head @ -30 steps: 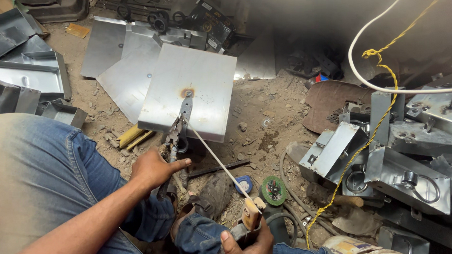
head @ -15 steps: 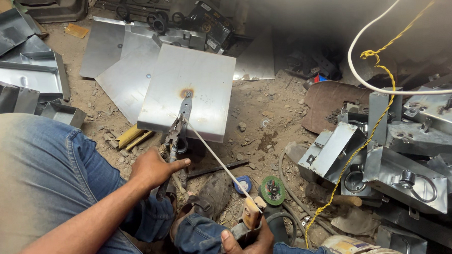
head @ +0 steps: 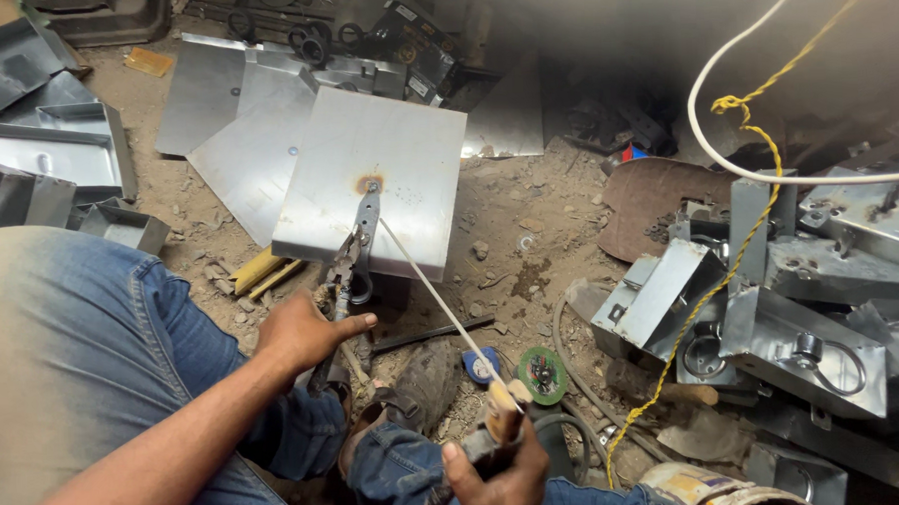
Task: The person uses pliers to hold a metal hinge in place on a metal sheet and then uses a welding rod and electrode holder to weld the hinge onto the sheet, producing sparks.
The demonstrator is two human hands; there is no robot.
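Square grey sheet-metal plate (head: 372, 180) is clamped by dark locking pliers (head: 349, 271) gripped in the left hand (head: 301, 332), while the right hand (head: 495, 470) clasps a thin welding rod's holder (head: 500, 420).

- metal sheet (head: 387, 175): silver-grey, w/ brown-orange scorch ring round a dark spot near its lower middle
- welding rod (head: 441, 308): pale, whitish
- pliers (head: 355, 256): dull grey steel
- jeans (head: 84, 345): faded blue denim
- rope (head: 738, 252): yellow, twisted
- cable (head: 710, 144): white
- round disc (head: 542, 375): green, dark centre
- floor (head: 528, 220): brown dirt, speckled w/ small stones
- metal boxes (head: 810, 310): shiny grey, some rust-brown marks
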